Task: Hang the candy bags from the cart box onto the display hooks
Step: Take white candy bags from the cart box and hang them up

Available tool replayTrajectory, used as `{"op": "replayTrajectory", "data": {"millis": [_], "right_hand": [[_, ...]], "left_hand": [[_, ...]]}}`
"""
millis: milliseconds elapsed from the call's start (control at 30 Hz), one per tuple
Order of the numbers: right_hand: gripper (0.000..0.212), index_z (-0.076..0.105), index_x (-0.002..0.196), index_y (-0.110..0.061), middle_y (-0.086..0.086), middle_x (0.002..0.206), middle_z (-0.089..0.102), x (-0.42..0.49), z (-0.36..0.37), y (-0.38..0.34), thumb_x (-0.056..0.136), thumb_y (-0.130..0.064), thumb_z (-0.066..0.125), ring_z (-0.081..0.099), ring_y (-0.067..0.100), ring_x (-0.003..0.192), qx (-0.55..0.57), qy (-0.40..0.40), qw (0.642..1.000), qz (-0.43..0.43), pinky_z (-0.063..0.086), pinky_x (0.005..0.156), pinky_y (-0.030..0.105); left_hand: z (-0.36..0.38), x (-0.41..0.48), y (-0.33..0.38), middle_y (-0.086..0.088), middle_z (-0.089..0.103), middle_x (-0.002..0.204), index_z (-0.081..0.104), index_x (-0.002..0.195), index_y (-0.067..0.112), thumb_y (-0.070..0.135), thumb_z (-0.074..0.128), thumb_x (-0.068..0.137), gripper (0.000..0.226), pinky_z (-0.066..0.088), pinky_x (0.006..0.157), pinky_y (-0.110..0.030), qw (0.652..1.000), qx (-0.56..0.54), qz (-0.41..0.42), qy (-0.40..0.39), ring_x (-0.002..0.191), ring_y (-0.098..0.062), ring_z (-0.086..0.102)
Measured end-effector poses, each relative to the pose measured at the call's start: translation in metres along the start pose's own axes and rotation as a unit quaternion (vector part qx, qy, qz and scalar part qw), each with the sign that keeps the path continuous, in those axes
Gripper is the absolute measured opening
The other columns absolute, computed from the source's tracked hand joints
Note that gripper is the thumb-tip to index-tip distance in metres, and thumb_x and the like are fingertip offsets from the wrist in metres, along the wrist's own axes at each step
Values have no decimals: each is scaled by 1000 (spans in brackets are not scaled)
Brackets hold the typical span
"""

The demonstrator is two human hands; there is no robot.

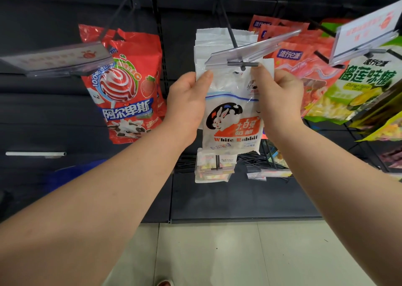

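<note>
Head view, frame ctr: White Rabbit candy bag (233, 116), top edge at front end of hook (230, 29). L hand (187, 98) & R hand (280, 94) each pinch an upper corner, prob. to line hang-hole w/ hook. Same-type bags (217, 40) hang behind.

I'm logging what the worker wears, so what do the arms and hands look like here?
The left hand and right hand are bare: no gloves, no visible rings. Both forearms are bare to the frame edge, with no sleeve, watch or bracelet in view.
</note>
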State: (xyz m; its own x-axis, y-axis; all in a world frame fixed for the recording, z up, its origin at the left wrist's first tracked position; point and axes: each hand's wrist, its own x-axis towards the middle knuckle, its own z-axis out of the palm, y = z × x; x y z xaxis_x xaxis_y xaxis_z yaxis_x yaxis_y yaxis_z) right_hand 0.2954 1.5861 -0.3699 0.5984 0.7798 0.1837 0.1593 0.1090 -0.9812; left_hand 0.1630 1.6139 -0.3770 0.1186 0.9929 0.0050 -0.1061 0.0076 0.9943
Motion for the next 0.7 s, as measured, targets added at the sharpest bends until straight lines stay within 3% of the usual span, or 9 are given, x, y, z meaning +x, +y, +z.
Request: {"op": "replayTrajectory", "data": {"millis": [133,267,333,433,567,700], "right_hand": [[49,34,41,-23,-8,46,29,-1,2,3,78,-35,63,26,16,50,9,5,1000,-1,28,53,36],[55,31,41,-23,-13,42,27,1,5,3,85,-24,63,25,13,46,22,13,1000,-3,26,52,34],[58,30,39,-24,-15,41,25,2,6,3,87,-20,62,23,9,47,41,22,999,-21,23,53,33],[56,34,34,-23,-13,43,26,4,10,10,83,-33,61,26,14,52,23,23,999,-4,25,55,37],[48,38,40,-24,-5,50,32,10,12,16,74,-51,57,32,21,57,-34,11,999,16,32,57,40],[43,37,57,-21,2,59,34,17,9,14,82,-51,56,35,19,59,-83,0,996,-12,32,57,36]], "left_hand": [[4,4,-1,-13,53,83,50,73,14,26,54,96,26,42,68,-38,1000,7,12,24,75,-23,49],[10,9,0,-11,55,81,53,74,16,25,54,96,24,51,73,-46,997,36,7,64,74,-20,51],[12,13,-1,-10,52,79,55,78,13,23,54,95,20,48,66,-45,995,27,25,93,71,-19,46],[12,16,-7,-9,48,78,55,85,10,25,54,96,19,40,64,-33,993,20,36,110,70,-17,42],[8,21,-10,-9,48,81,53,86,10,27,52,97,20,42,67,-34,994,64,34,83,73,-17,44],[0,24,-11,-1,65,93,56,84,25,13,53,93,15,52,88,-39,994,97,37,27,90,-17,63]]}}
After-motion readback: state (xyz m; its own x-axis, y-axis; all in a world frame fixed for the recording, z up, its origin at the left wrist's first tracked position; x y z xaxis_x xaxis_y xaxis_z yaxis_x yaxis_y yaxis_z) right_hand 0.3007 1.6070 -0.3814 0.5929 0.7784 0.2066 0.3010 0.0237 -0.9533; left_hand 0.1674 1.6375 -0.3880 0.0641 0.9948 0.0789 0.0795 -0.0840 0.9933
